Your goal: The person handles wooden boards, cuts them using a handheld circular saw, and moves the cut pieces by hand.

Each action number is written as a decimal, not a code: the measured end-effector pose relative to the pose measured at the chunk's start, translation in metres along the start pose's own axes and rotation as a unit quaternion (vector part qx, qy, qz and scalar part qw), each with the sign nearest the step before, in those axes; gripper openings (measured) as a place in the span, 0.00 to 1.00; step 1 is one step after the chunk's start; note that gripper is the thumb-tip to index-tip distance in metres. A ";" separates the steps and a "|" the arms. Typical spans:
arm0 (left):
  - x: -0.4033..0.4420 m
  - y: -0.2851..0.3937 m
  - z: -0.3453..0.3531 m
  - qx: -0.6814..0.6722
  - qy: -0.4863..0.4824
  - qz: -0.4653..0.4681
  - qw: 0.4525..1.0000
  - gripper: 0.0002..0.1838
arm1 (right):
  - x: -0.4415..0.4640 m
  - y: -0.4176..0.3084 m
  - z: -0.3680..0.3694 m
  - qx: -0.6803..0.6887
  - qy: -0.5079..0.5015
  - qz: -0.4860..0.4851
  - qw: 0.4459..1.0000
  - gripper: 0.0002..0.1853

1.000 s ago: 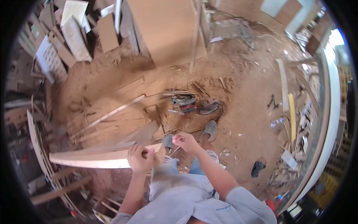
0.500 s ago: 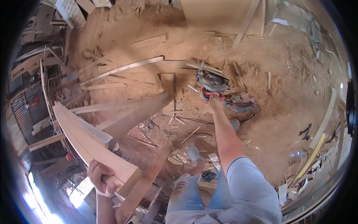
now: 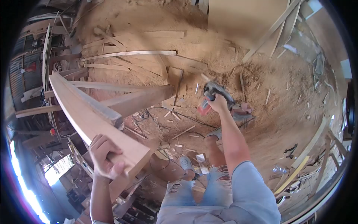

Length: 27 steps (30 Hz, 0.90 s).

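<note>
1. The left hand lies at the near left corner of a long wooden plank, its fingers half curled against it; whether they clamp it, I cannot tell.
2. The right hand is closed around the handle of a circular saw, above the sawdust-strewn ground.
3. A thick timber stretches beyond the plank's right edge.
</note>
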<state>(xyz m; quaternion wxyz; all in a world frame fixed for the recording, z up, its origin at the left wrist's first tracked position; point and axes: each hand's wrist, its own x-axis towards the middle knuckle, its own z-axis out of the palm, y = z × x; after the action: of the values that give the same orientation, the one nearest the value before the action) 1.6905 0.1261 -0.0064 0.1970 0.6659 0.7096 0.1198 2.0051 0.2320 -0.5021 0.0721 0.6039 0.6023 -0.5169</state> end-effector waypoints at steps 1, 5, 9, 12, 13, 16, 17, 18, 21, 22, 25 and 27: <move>0.002 0.000 -0.003 -0.004 -0.005 0.006 1.000 0.32 | -0.021 -0.007 -0.012 0.035 0.001 0.001 0.999 0.28; 0.001 -0.001 -0.010 -0.025 0.014 0.044 0.999 0.24 | -0.131 -0.044 -0.070 0.207 -0.072 0.057 0.974 0.13; -0.006 -0.003 -0.017 -0.036 0.021 0.058 0.997 0.20 | -0.245 -0.012 -0.060 0.411 -0.027 0.036 0.911 0.06; -0.008 0.006 -0.024 -0.023 0.036 0.067 0.997 0.19 | -0.310 0.006 -0.053 0.327 0.060 -0.063 0.941 0.08; -0.013 0.005 -0.024 -0.020 0.037 0.064 0.997 0.18 | -0.327 0.001 -0.053 0.303 0.087 -0.085 0.945 0.09; -0.015 0.005 -0.026 -0.016 0.052 0.067 0.996 0.17 | -0.350 -0.033 -0.082 0.229 0.132 -0.051 0.963 0.16; -0.019 0.004 -0.026 -0.016 0.043 0.068 0.997 0.17 | -0.361 -0.045 -0.090 0.193 0.152 -0.039 0.969 0.18; -0.019 0.003 -0.025 -0.015 0.038 0.068 0.997 0.17 | -0.364 -0.050 -0.094 0.161 0.178 -0.046 0.970 0.21; -0.019 0.005 -0.031 -0.032 0.046 0.067 0.996 0.17 | -0.402 -0.074 -0.108 0.167 0.211 -0.054 0.962 0.20; -0.021 0.007 -0.034 -0.039 0.047 0.065 0.996 0.17 | -0.421 -0.089 -0.113 0.190 0.197 -0.053 0.960 0.21; -0.026 -0.002 -0.027 -0.071 0.106 0.092 0.988 0.15 | -0.499 -0.165 -0.142 0.225 0.202 -0.071 0.950 0.21; -0.033 0.000 -0.038 -0.048 0.057 0.058 0.996 0.14 | -0.548 -0.201 -0.158 0.216 0.198 -0.082 0.953 0.22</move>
<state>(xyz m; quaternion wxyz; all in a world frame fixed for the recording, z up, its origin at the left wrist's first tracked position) 1.6754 0.0965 0.0313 0.1810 0.6878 0.6732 0.2023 2.0710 0.0390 0.0672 -0.2233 0.6439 0.5255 -0.5093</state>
